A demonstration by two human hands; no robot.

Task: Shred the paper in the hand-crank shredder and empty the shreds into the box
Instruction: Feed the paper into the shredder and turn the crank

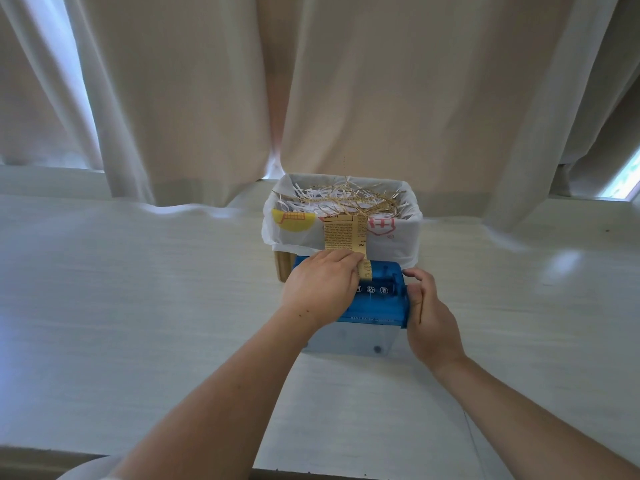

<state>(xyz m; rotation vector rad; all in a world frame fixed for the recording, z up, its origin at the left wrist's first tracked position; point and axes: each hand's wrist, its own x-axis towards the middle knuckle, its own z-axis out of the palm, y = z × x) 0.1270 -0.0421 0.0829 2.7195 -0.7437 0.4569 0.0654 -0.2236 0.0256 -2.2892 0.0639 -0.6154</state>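
1. I see a pale table [138, 289] before drawn curtains [346, 81].
2. The paper [344, 237] stands upright in the shredder [374, 306] slot, long axis vertical, pinched by my left hand [320, 287].
3. My right hand [429, 317], nearest, closes on the crank at right.
4. The box [398, 233] of shreds sits just beyond.

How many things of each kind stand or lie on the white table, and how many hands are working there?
Blue plastic hand-crank shredder: 1
Box lined with a white plastic bag, holding shreds: 1
Tan printed paper strip entering the shredder: 1
Hands: 2, the left hand on the strip, the right hand at the crank side
Total: 5
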